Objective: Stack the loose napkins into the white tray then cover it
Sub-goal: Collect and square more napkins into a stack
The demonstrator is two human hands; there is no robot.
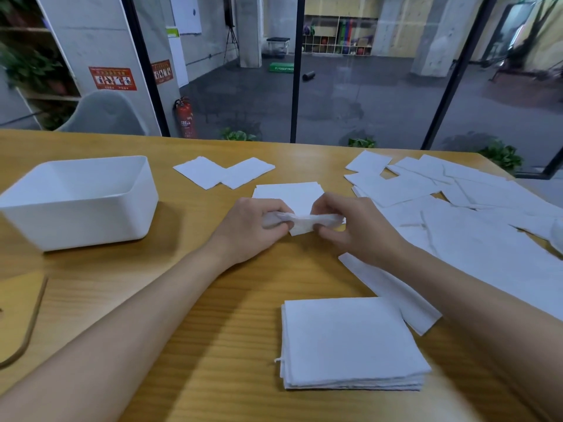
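Both hands meet mid-worktop. The left hand [256, 229] has its fingers curled on one end of a crumpled napkin [304, 223]. The right hand [356, 234] pinches the other end, and the napkin is held just above the worktop [182, 300].

White tray [79, 205]: left of the hands, upright, nothing inside, well apart from the left hand with bare wood between.

Squared stack of napkins [350, 342]: near edge, between the forearms, edges roughly aligned.

Small pile [286, 193]: just behind the hands, partly hidden by them.

Two single napkins [225, 175]: farther back, corners touching.

Loose spread of napkins [463, 208]: overlapping, covers the right side out to the far and right edges; the right forearm lies over its near part.

Flat tan board [18, 315]: rounded corner, at the left edge, near the tray's front.
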